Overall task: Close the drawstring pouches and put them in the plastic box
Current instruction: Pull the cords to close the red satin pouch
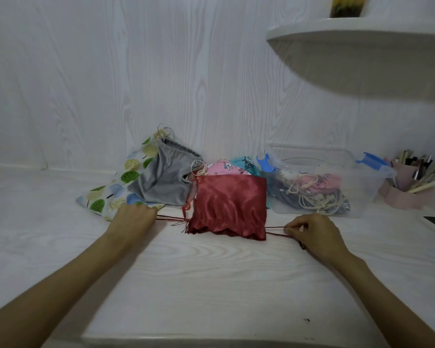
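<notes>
Red satin pouch (pixel 230 208) between left hand (pixel 133 219) and right hand (pixel 314 231), each pinching its drawstring (pixel 274 231).

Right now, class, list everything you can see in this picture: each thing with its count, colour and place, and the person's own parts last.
red pouch: one, dark red satin, centre of the table, cords out both sides
grey pouch: one, grey, left of the red pouch
tree-print pouch: one, white with green trees, under the grey pouch
cartoon pouches: two showing, pink and teal, behind the red pouch
plastic box: one, clear with blue clips, right of the red pouch, pouches inside
pen holder: one, pink, far right
shelf: one, white, upper right
table: one, white woodgrain
hands: left hand and right hand, each pulling a red cord
</notes>
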Action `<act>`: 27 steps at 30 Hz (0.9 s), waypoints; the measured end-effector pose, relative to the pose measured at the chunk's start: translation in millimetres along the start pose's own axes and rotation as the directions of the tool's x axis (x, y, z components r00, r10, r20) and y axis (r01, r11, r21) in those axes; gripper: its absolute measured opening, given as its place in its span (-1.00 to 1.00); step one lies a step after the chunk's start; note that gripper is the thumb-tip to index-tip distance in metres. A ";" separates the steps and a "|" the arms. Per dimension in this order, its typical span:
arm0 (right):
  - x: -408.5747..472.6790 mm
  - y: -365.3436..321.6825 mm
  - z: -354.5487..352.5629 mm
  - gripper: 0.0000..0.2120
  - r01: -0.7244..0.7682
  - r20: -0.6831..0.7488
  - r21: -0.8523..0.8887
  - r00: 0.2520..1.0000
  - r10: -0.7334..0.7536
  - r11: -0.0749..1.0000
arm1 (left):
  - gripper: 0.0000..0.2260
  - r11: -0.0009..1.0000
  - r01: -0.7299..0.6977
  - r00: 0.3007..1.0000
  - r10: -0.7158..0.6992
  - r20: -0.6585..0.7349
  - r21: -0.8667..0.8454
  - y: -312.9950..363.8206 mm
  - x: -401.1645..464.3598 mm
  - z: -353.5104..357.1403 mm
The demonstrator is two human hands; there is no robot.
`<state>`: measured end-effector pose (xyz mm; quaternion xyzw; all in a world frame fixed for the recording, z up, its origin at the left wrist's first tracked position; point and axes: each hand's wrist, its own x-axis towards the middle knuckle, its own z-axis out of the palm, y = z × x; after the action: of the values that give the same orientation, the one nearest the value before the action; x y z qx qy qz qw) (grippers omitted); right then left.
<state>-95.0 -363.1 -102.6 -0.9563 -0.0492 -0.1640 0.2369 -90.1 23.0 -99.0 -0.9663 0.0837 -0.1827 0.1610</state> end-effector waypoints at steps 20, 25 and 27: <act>1.5 -36.9 -7.6 -0.76 0.041 0.093 -0.059 0.995 -0.035 0.997 | -0.69 0.829 0.081 0.996 -0.056 0.063 -0.553 -8.2 -9.9 -28.4; -4.2 -60.1 19.3 -0.74 0.103 0.202 -0.095 0.976 -0.082 0.990 | -0.73 0.818 0.016 0.991 0.062 0.116 -0.575 22.6 0.4 -20.0; -2.1 -60.4 24.2 -0.80 0.099 0.166 -0.061 0.982 -0.088 0.993 | -0.79 0.837 0.007 0.992 0.064 0.110 -0.546 24.5 5.8 -12.7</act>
<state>-100.3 -298.5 -97.1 -0.9708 -0.1077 -0.0977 0.1907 -92.1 -4.7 -94.3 -0.9801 0.1364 -0.0888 -0.1132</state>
